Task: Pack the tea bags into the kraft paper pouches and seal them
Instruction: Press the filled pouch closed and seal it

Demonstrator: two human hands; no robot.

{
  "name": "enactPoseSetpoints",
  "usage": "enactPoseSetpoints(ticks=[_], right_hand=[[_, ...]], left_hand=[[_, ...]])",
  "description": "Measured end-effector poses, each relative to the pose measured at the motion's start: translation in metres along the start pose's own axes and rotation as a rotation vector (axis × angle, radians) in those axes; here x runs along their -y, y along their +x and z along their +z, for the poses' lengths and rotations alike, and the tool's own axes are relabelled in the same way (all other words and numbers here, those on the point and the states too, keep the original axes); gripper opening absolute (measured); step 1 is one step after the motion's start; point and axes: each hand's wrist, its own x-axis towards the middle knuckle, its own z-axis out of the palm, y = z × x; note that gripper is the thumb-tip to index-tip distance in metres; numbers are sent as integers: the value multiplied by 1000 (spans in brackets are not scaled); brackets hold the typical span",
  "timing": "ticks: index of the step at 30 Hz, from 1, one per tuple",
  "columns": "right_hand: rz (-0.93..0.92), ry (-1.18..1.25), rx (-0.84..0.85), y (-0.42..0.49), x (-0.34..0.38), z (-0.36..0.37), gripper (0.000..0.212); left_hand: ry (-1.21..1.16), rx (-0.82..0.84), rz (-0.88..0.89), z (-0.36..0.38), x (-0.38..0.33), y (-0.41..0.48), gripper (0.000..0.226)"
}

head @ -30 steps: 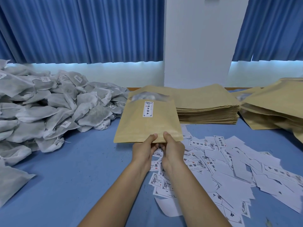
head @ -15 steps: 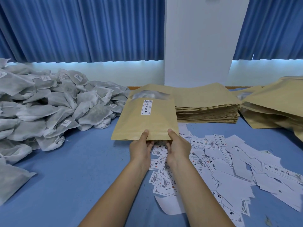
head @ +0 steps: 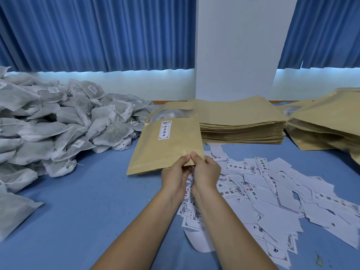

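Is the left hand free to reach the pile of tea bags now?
Probably not at once: the left hand pinches the pouch with the right hand. The path to the tea bags looks free.

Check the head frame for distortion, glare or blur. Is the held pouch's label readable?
Head view: wide-angle bowing bends the curtains towards the edges; a bright strip glows under them, but there is no glare on the held pouch; its label is sharp, with characters visible; the paper slips look softer at far right.
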Motion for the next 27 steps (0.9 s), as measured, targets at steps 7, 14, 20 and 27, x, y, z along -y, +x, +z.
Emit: enactPoseSetpoints(ticks=[7,14,20,27], right_hand=[[11,54,-3,-2,-3,0,19],[-14,50,-7,-4,-1,0,19],[34,90,8,-8,-5,3,17],[87,152,-21,-7,-2,2,19]], left_hand=[[-91,-70,47,0,-4,-1,16],[-102,-42,24,1,-8,-2,22],[-85,-132,73,0,-7,-3,7],[-99,-99,40,-1,-12,-2,10]])
